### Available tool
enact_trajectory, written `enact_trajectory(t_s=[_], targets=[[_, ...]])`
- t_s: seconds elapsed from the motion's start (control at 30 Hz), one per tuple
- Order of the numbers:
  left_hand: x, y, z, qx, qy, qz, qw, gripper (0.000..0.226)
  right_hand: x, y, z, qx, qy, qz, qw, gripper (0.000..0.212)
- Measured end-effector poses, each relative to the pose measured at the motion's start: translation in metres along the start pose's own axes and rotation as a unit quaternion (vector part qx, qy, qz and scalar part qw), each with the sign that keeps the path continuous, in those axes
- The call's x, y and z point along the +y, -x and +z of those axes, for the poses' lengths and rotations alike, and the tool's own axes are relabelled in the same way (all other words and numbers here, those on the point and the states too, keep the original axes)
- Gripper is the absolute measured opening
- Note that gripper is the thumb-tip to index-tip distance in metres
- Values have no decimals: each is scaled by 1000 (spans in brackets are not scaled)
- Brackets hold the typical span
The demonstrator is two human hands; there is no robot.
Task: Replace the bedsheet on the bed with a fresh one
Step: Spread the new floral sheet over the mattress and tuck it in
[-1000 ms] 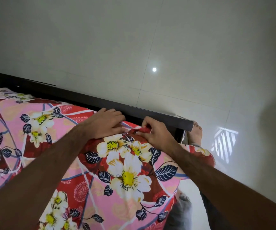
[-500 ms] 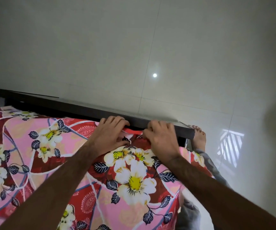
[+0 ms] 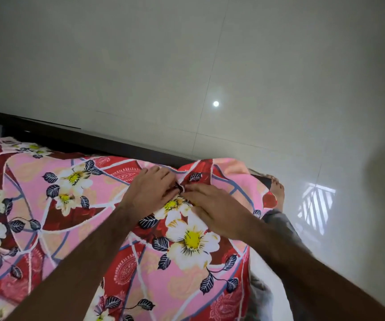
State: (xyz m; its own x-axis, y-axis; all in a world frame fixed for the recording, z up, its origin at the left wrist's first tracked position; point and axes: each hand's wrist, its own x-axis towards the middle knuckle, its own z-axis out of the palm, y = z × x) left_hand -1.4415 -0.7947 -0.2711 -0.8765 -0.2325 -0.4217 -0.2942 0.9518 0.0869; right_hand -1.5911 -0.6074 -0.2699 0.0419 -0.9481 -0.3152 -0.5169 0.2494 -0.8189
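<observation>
Both hands have drawn back from the bed frame point(image 3: 126, 144); left hand point(image 3: 149, 193) and right hand point(image 3: 212, 209) pinch the bunched bedsheet point(image 3: 94, 228) corner.

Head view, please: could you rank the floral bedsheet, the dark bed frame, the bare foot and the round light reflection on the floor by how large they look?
1. Floral bedsheet, by far the largest.
2. Dark bed frame, a long strip partly hidden by the sheet.
3. Bare foot, partly hidden.
4. Round light reflection, smallest.
</observation>
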Motion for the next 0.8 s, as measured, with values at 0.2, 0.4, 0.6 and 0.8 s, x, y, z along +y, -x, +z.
enact_trajectory(t_s=[0.2,0.4,0.6,0.8], targets=[[-16,1,2,-236,46,-101,965,84,25,-56,17,-199,-150,179,952,64],[-20,-40,6,-375,100,-115,915,59,34,-61,19,-182,-112,251,944,73],[-16,-52,2,-443,103,-133,880,54,38,-58,5,-235,-290,347,861,58],[-28,-53,6,-459,78,-220,857,77,35,-12,-30,-286,-425,378,771,59]])
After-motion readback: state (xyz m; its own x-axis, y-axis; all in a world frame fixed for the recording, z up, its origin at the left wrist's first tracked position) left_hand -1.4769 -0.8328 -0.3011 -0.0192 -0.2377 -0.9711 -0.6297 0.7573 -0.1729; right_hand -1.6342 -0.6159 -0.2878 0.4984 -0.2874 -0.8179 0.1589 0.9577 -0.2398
